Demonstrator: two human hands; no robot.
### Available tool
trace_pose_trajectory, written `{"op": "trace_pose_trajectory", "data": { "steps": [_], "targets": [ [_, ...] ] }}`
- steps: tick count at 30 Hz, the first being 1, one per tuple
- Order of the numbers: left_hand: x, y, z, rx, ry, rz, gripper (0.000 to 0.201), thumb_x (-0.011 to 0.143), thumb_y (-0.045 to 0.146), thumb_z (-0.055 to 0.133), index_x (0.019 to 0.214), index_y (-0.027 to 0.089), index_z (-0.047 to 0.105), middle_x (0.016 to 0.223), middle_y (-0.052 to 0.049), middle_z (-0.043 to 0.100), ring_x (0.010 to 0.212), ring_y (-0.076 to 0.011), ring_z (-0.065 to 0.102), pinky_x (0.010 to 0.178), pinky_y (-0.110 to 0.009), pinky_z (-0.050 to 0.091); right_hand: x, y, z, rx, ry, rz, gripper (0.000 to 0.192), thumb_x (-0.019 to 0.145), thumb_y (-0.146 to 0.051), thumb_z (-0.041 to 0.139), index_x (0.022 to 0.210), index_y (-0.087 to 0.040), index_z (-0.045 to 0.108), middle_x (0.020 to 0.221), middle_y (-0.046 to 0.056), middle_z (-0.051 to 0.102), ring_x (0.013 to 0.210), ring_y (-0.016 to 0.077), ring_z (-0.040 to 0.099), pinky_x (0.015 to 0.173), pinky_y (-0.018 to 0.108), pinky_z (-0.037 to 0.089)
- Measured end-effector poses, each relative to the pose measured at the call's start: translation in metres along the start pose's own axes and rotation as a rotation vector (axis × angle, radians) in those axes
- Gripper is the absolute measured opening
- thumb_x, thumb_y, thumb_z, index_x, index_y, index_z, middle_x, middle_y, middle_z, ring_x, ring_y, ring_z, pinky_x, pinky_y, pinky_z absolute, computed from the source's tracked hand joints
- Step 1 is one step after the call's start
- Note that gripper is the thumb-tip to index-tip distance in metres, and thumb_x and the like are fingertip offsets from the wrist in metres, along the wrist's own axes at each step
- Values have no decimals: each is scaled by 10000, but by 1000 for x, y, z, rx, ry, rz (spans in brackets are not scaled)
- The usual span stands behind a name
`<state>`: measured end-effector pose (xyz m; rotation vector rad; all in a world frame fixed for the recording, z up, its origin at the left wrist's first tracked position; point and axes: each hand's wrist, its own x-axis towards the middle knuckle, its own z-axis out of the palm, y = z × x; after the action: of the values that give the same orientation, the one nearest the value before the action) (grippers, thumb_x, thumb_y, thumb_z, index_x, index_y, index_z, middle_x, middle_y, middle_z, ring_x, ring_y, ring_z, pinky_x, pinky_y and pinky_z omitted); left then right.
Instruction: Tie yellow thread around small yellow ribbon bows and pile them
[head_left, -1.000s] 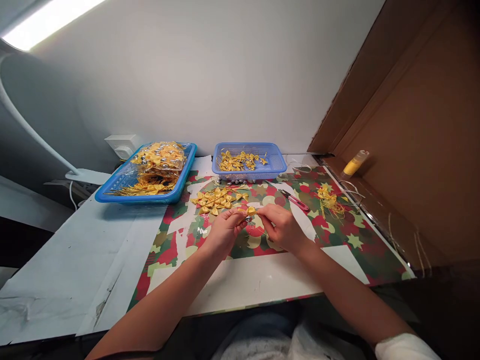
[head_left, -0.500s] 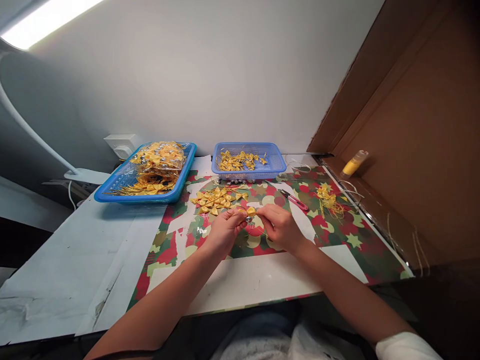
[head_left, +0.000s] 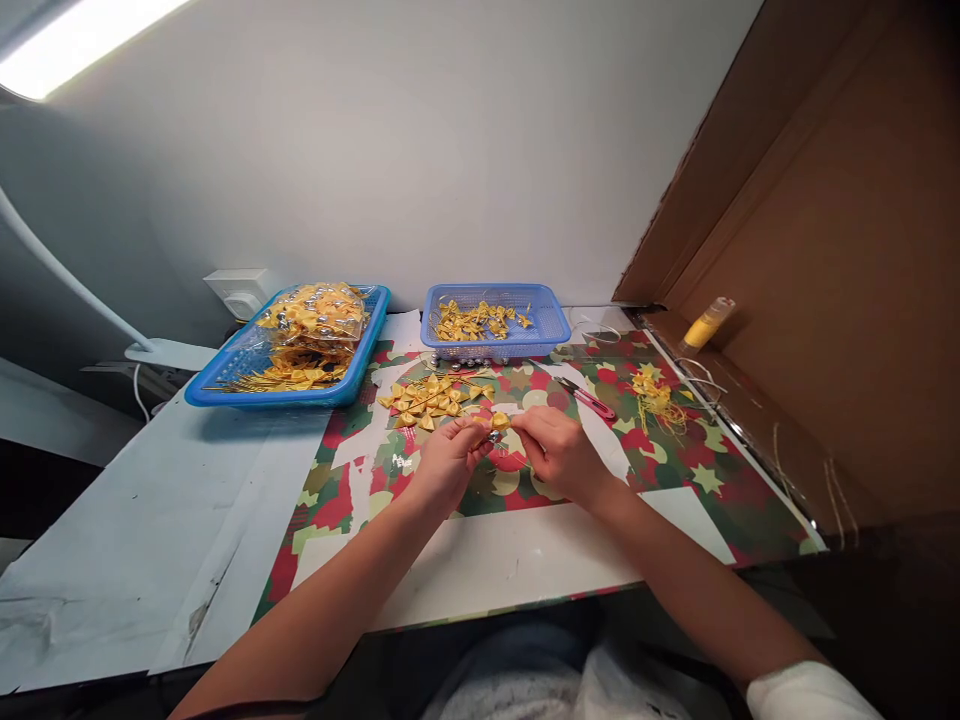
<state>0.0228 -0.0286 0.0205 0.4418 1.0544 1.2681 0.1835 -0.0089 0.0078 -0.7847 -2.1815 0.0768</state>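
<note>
My left hand (head_left: 446, 463) and my right hand (head_left: 559, 455) meet over a patterned red and green mat (head_left: 675, 470). Between their fingertips they pinch one small yellow ribbon bow (head_left: 499, 422) with a small silver bead under it. Just beyond the hands lies a loose pile of yellow bows (head_left: 431, 398) on the mat. A thin gold thread runs from the bow toward my right hand.
A blue basket (head_left: 551, 320) with yellow bows stands at the back centre. A blue tray (head_left: 225, 378) with bagged bows sits back left. Pink-handled snips (head_left: 589, 398), a tangle of gold thread (head_left: 656, 395) and a yellow bottle (head_left: 705, 325) lie right. A cardboard wall rises at right.
Both hands stay pinched on the bow with only small finger movements. The view has shifted slightly.
</note>
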Motion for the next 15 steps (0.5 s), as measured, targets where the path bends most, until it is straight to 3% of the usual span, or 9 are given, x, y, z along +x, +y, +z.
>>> {"op": "trace_pose_trajectory", "data": {
  "steps": [15],
  "targets": [
    [-2,0,1,13,-16,15,181,463,185,765,575,131,633,652,7,605,665,-89,575,647,-188,478,-1,-1,1,71,-32,61,219,926,-114,408,903,-184,615,738,58,631,714,183,580,666,299,461]
  ]
}}
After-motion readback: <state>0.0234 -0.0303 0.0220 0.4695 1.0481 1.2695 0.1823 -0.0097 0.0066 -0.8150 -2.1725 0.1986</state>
